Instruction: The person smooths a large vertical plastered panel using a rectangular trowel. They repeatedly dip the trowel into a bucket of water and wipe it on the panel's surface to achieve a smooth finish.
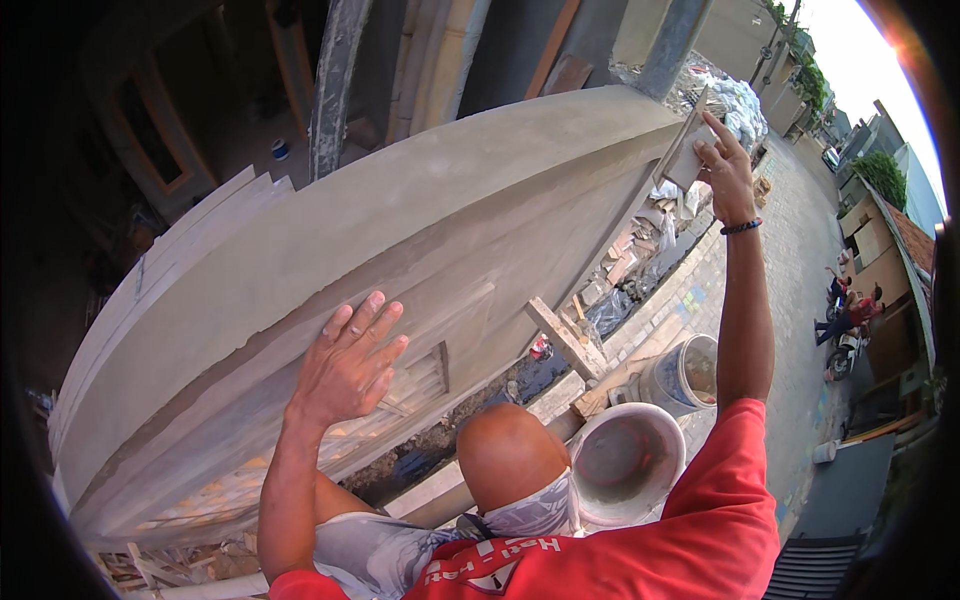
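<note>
My left hand (345, 365) lies flat with fingers spread against the grey plastered face of a long curved wall (400, 230). My right hand (722, 165) is stretched out far to the upper right, pressing a flat pale float (688, 152) against the wall's top edge. A dark band sits on that wrist. My bent knee (505, 455) shows below, between the two arms.
A pale bucket (625, 465) with grey mortar inside stands by my knee, and a second bucket (685, 372) sits behind it. A wooden plank (565, 340) leans over a trench. Rubble and white sacks (735, 105) lie along the paved street. People with a motorbike (850, 315) are far right.
</note>
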A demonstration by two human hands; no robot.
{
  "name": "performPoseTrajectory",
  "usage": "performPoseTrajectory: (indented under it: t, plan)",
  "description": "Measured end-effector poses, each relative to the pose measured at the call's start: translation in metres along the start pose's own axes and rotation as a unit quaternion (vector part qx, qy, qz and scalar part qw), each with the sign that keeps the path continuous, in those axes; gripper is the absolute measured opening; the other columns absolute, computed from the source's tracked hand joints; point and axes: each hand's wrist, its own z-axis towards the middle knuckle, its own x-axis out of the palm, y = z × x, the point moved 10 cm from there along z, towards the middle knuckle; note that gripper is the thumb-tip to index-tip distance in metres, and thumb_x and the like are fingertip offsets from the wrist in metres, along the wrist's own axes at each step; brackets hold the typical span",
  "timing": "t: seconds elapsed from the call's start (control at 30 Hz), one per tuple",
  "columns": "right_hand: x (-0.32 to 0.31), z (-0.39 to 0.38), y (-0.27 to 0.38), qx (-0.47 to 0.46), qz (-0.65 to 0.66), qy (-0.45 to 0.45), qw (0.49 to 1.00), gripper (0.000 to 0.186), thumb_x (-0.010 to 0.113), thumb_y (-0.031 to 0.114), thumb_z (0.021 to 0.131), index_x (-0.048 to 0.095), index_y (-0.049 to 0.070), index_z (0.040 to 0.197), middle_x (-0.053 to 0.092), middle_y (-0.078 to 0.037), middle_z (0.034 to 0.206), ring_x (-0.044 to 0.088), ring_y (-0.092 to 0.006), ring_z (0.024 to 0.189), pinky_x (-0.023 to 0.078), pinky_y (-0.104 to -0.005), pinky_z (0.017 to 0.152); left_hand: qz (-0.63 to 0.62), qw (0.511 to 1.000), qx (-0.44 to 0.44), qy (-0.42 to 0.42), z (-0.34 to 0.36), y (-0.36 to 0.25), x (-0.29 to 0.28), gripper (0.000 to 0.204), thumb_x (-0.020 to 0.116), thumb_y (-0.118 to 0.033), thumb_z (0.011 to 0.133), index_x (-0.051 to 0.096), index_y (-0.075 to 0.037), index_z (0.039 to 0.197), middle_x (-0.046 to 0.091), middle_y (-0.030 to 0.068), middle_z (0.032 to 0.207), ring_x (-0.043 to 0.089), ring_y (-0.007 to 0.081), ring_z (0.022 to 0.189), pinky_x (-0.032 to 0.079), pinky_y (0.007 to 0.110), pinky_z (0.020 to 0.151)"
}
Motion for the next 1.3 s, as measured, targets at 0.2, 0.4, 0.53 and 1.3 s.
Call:
performPoseTrajectory:
  t: [0.2, 0.4, 0.53, 1.3]
  plan:
    - [0.050, -0.023, -0.060, 0.016, 0.030, -0.034, 0.999, 0.051, 0.061, 0.004, 0.090, 0.053, 0.006, 0.140, 0.057, -0.002, 0.084, 0.063, -0.0108, 0.078, 0.058, -0.0271, 0.065, 0.016, 1.000, -0.003, 0.005, -0.001, -0.001, 0.000, 0.035, 0.067, -0.018, 0.076, 0.073, -0.014, 0.110, 0.053, 0.0066, 0.145, 0.032, 0.0238, 0.146, 0.010, 0.040, 0.123]
    - [0.088, -0.025, -0.082, -0.065, -0.092, -0.025, 0.993, 0.052, 0.059, 0.004, 0.092, 0.051, 0.008, 0.143, 0.061, -0.001, 0.090, 0.057, -0.0077, 0.076, 0.052, -0.0251, 0.068, 0.015, 1.000, -0.005, 0.006, 0.000, -0.002, -0.003, 0.034, 0.068, -0.018, 0.076, 0.073, -0.015, 0.110, 0.052, 0.0064, 0.145, 0.032, 0.0235, 0.146, 0.009, 0.040, 0.123]
    - [0.096, -0.061, -0.132, -0.111, -0.128, 0.019, 0.985, 0.052, 0.060, 0.004, 0.090, 0.052, 0.007, 0.142, 0.061, -0.003, 0.087, 0.057, -0.0082, 0.072, 0.051, -0.0247, 0.063, 0.016, 1.000, 0.002, -0.001, 0.002, -0.002, -0.004, 0.034, 0.068, -0.019, 0.076, 0.073, -0.016, 0.110, 0.052, 0.0063, 0.146, 0.032, 0.0235, 0.146, 0.009, 0.040, 0.123]
    - [0.016, 0.061, -0.003, -0.147, -0.433, 0.163, 0.874, 0.039, 0.050, 0.000, 0.089, 0.065, 0.007, 0.124, 0.068, -0.017, 0.119, 0.065, -0.0274, 0.109, 0.048, -0.0361, 0.098, -0.008, 1.000, -0.017, -0.008, 0.000, 0.000, -0.003, 0.034, 0.066, -0.017, 0.077, 0.074, -0.014, 0.110, 0.053, 0.0056, 0.144, 0.032, 0.0227, 0.146, 0.011, 0.040, 0.123]
